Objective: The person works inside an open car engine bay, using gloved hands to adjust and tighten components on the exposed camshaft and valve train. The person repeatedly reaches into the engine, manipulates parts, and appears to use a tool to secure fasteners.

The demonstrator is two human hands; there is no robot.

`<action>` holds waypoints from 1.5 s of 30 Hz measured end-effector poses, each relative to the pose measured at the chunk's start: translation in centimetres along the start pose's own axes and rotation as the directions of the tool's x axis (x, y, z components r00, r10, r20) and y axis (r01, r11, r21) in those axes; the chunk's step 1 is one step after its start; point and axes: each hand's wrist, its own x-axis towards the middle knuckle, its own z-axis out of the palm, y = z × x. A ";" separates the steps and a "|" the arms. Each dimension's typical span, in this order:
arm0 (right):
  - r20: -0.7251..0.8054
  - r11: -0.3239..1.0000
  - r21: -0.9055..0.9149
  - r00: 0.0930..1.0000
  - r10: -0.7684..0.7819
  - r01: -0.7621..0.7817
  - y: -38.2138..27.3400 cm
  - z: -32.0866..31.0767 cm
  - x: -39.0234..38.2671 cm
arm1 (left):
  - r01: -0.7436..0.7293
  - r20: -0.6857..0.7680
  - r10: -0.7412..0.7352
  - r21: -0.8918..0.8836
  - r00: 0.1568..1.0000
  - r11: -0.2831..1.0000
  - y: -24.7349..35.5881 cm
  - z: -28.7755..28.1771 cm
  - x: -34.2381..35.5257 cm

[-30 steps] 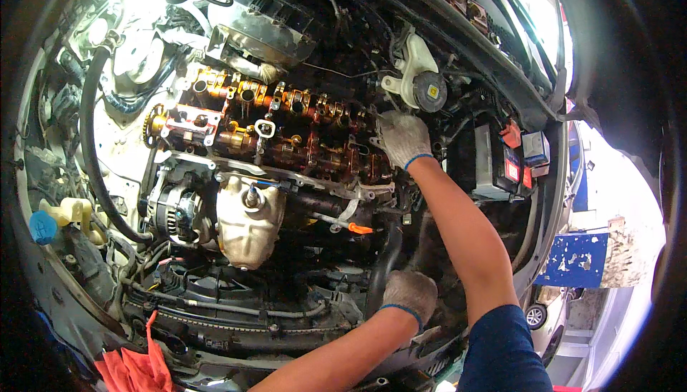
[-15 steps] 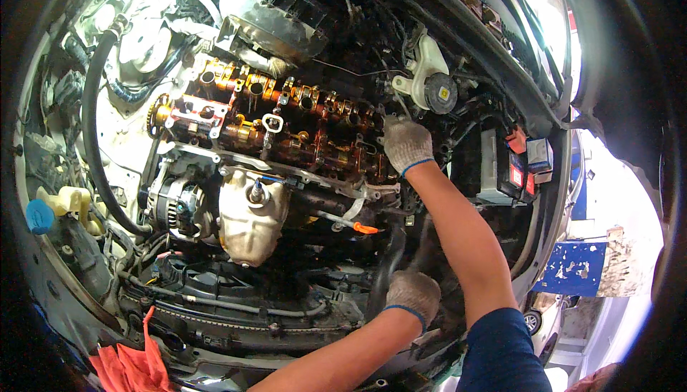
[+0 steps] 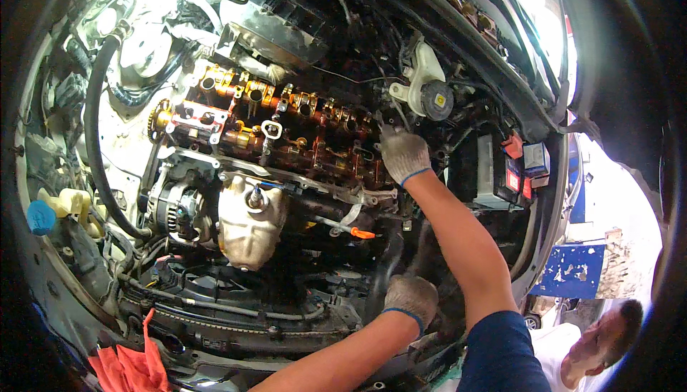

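My right hand [image 3: 406, 156], in a grey-brown knit glove with a blue cuff, reaches to the right end of an opened engine's cylinder head [image 3: 318, 138]. Its fingers are bent together there; what they hold is hidden. Camshafts and bearing caps lie exposed along the head, coated in amber oil. My left hand [image 3: 411, 299], gloved alike, is lower down at the front of the engine bay, beside a black hose [image 3: 386, 267]. Its back faces up, and the fingers are out of sight underneath. An orange-tipped dipstick [image 3: 363, 233] sticks out between the two hands.
A white fluid reservoir [image 3: 429, 70] with a black cap stands beyond my right hand. The battery [image 3: 490, 170] is to its right. Left lie a tan heat shield [image 3: 250, 224], alternator [image 3: 175, 209] and red cloth [image 3: 132, 363]. Another person [image 3: 587, 349] is at lower right.
Another person has come into view at the lower right. My right hand has shifted slightly at the end of the cylinder head; my left hand stays nearly in place.
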 end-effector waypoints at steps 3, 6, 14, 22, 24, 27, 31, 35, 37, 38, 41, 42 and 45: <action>-0.074 0.998 0.029 0.996 -0.053 0.056 0.1 -0.2 0.2 | 0.019 -0.004 -0.019 0.012 1.000 1.000 0.0 0.7 0.2; 0.144 0.998 0.014 0.988 0.052 -0.055 -0.1 -0.7 0.4 | -0.012 -0.035 0.013 0.017 0.999 1.000 -0.3 0.9 0.4; 0.241 0.998 -0.008 0.969 0.062 -0.062 -0.4 -1.4 0.5 | -0.015 -0.029 0.015 0.008 0.999 1.000 -0.2 0.0 -0.1; 0.174 0.996 0.028 0.981 0.081 -0.087 0.0 -0.4 0.7 | 0.025 -0.038 -0.024 0.024 0.999 0.999 0.0 0.9 0.5; 0.106 1.000 0.006 0.994 0.030 -0.031 0.0 -0.3 0.6 | 0.025 -0.052 -0.025 0.014 0.998 1.000 0.0 1.1 0.5; -0.018 0.999 0.008 0.998 -0.054 0.054 0.0 -0.2 0.5 | -0.004 -0.053 0.006 0.030 0.999 1.000 -0.2 0.8 0.4; 0.176 0.999 0.014 0.984 0.033 -0.036 0.2 -0.3 0.7 | -0.024 -0.048 0.025 0.030 0.999 0.999 -0.5 0.1 0.0; -0.032 0.997 0.021 0.997 -0.071 0.071 0.3 -0.1 0.9 | 0.038 -0.010 -0.038 -0.021 0.999 0.999 -0.2 0.0 0.0; 0.066 0.998 0.065 0.998 -0.011 0.007 0.3 -0.1 0.7 | 0.014 -0.018 -0.014 0.010 1.000 1.000 -0.3 0.2 0.0; 0.100 0.996 0.087 0.995 0.013 -0.022 0.4 -0.1 0.7 | 0.002 -0.028 -0.002 0.018 1.000 1.000 -0.5 0.2 0.0; 0.119 0.999 0.052 0.993 0.004 -0.010 0.2 -0.1 0.8 | -0.069 -0.066 0.073 0.057 0.995 0.996 -0.7 0.3 0.2; 0.124 0.998 0.060 0.992 0.010 -0.018 0.2 -0.2 1.0 | -0.052 -0.045 0.055 0.053 0.997 0.997 -0.6 0.2 0.3; 0.141 0.998 0.045 0.990 0.027 -0.033 0.1 -0.8 2.3 | -0.008 0.018 0.007 0.057 1.000 0.998 -0.7 0.0 0.2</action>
